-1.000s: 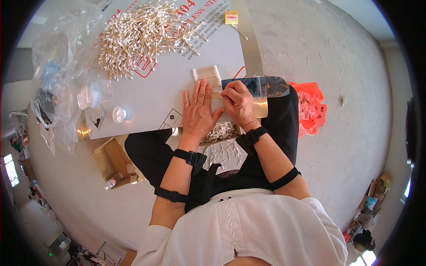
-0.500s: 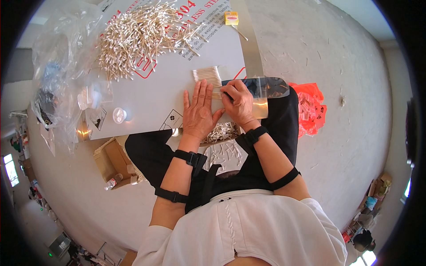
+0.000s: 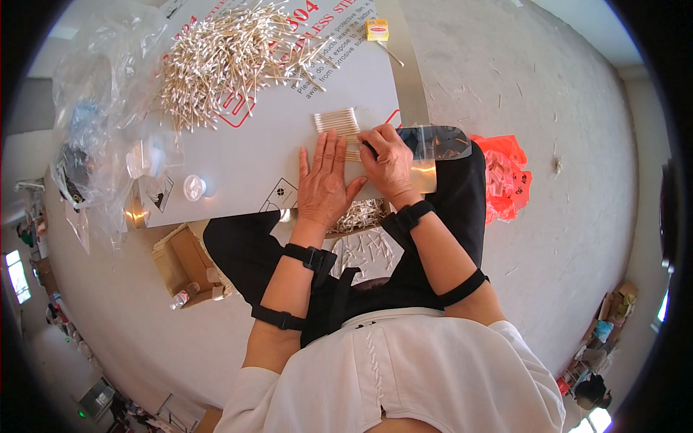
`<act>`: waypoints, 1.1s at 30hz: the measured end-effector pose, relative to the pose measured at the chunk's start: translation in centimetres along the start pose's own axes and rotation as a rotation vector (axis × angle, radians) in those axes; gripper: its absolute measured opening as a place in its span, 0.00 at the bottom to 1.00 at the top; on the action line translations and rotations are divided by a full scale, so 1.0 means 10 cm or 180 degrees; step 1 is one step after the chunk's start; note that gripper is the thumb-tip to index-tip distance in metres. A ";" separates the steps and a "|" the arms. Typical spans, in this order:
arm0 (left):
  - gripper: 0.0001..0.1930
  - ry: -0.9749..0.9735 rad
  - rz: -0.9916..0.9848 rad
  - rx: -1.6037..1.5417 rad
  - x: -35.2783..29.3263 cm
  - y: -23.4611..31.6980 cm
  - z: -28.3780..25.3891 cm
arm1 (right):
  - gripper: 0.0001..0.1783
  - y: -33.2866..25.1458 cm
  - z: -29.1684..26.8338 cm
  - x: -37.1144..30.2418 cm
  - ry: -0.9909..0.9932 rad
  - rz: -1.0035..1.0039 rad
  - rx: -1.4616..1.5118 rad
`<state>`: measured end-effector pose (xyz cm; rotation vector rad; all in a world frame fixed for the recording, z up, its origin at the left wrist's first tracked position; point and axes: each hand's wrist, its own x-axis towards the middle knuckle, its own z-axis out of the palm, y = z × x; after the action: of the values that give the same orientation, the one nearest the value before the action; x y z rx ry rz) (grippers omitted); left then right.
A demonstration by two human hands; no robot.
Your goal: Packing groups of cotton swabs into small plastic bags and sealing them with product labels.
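Observation:
On the grey printed metal sheet [image 3: 267, 166], a tidy row of cotton swabs [image 3: 336, 120] lies side by side. My left hand [image 3: 325, 177] rests flat with fingers stretched, its fingertips on the near part of the row. Close to its right, my right hand [image 3: 388, 162] is closed around a small black tool [image 3: 369, 149], mostly hidden by the fingers; its kind I cannot make out. A few swab sticks [image 3: 352, 155] show between the hands. Below the sheet's near edge, a box [image 3: 359, 216] holds many swabs or swab pieces.
A large heap of loose swabs [image 3: 224, 58] covers the far left. Nearby are a yellow box [image 3: 377, 29], a small round white container [image 3: 194, 187], clear plastic bags [image 3: 101, 108] and an open cardboard box [image 3: 189, 263]. A red bag [image 3: 504, 177] lies on the floor to the right.
My right hand has shifted slightly away from me, up along the right end of the swab row. My left hand and the row look unmoved.

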<state>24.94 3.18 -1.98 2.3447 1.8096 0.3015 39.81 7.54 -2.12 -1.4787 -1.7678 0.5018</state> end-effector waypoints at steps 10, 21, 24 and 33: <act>0.44 0.0007 0.0005 -0.0003 0.00 -0.01 0.00 | 0.04 0.00 0.01 0.10 0.0078 0.0001 0.0131; 0.43 -0.0006 -0.0011 -0.0069 0.00 0.00 -0.01 | 0.03 0.05 0.05 0.15 -0.0170 -0.0137 -0.0090; 0.43 -0.0005 -0.0017 -0.0073 -0.01 -0.01 0.00 | 0.02 0.05 0.05 0.12 -0.0272 -0.0168 -0.0040; 0.43 -0.0004 -0.0019 -0.0106 -0.01 0.00 -0.02 | 0.04 0.07 0.08 0.34 -0.0255 -0.0128 0.0153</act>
<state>24.82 3.08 -1.82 2.3161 1.7966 0.3266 39.58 11.13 -2.10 -1.4044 -1.8311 0.5861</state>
